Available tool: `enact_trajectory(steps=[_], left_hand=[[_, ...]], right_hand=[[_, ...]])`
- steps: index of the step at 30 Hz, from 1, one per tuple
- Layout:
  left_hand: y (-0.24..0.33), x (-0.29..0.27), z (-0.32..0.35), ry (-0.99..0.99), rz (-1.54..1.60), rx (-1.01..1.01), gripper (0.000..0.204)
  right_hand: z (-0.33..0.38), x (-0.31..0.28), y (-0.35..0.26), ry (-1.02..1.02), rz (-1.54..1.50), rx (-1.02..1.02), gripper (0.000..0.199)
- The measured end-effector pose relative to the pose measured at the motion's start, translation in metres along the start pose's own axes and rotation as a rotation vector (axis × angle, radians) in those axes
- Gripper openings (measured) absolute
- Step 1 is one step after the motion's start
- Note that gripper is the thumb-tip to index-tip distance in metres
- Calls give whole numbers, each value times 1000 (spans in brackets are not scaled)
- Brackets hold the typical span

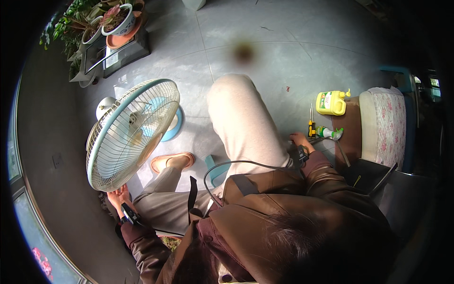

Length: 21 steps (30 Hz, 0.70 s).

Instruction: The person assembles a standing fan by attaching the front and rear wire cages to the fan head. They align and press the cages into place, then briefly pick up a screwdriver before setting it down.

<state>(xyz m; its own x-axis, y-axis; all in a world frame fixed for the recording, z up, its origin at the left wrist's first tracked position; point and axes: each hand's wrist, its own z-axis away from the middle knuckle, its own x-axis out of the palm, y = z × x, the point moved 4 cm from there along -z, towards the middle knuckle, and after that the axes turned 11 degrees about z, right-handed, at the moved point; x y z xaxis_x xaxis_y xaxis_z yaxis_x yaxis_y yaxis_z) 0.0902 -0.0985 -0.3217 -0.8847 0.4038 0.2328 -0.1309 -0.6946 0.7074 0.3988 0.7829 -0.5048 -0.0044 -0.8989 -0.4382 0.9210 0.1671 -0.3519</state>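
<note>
1. Grey tiled floor point(293, 61) fills the view, with the seated person's legs stretched across its middle and potted plants point(113, 21) at its far left corner.
2. An upholstered seat point(383, 125) with a flowered cover stands at the floor's right edge.
3. Left of the knees stands the fan point(132, 135), its round wire cage tilted back and its pale blue base on the floor behind it. It looks light but bulky; the thin wires would likely bend, so the stiff outer rim is the safer place to take hold.
4. A yellow jug point(331, 102) lies on the floor just beside the seat.
5. The left hand point(119, 196) sits at the lower rim of the cage, fingers spread against it; whether it grips the rim cannot be told.
6. The right hand point(300, 141) reaches toward a screwdriver point(311, 124) and a small green-and-white bottle point(328, 133) lying near the seat; its fingers are curled, and whether they hold anything cannot be told.
</note>
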Motion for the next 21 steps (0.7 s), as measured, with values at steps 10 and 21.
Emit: enact_trajectory(steps=[10,21], left_hand=[[17,9,46,169,10,112,48],[24,14,82,246,-109,138,47]], right_hand=[[-46,30,-7,-254,242,-155,41],[-66,-31,37,115,438,217,54]])
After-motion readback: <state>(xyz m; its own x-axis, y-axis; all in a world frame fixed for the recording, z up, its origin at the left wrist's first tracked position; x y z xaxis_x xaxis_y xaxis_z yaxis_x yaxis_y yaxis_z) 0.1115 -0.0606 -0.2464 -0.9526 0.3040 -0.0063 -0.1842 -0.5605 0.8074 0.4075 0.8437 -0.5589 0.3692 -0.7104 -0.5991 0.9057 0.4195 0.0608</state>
